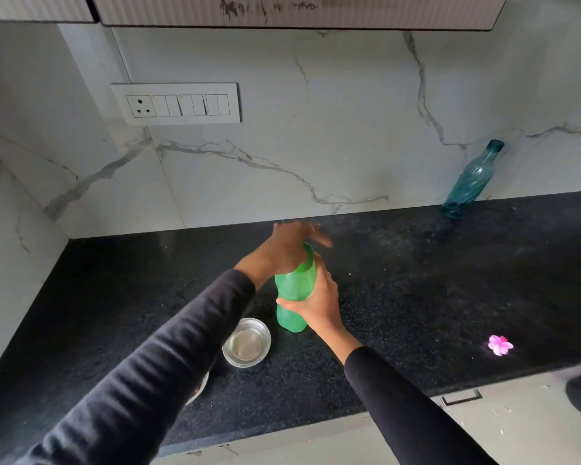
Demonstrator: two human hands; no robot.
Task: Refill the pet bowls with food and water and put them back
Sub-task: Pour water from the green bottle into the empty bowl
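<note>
Marble-veined wall (349, 129) behind, with a switch panel (176, 104). Black speckled surface (416, 280) below. Green bottle (296, 286) upright at centre, base on the surface. Right hand (319, 303) wraps its middle. Left hand (292, 245) sits over the bottle's top, fingers blurred; grasp cannot be told. Teal bottle (472, 181) leans at the wall, far right. Steel bowl (246, 343) just left of the green bottle, apart. Second bowl's rim (200, 387) peeks from under the left sleeve. Pink flower (499, 344) lies right.

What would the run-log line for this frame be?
right hand: grips green bottle | left hand: on its cap | steel bowl: beside bottle, on counter
</note>
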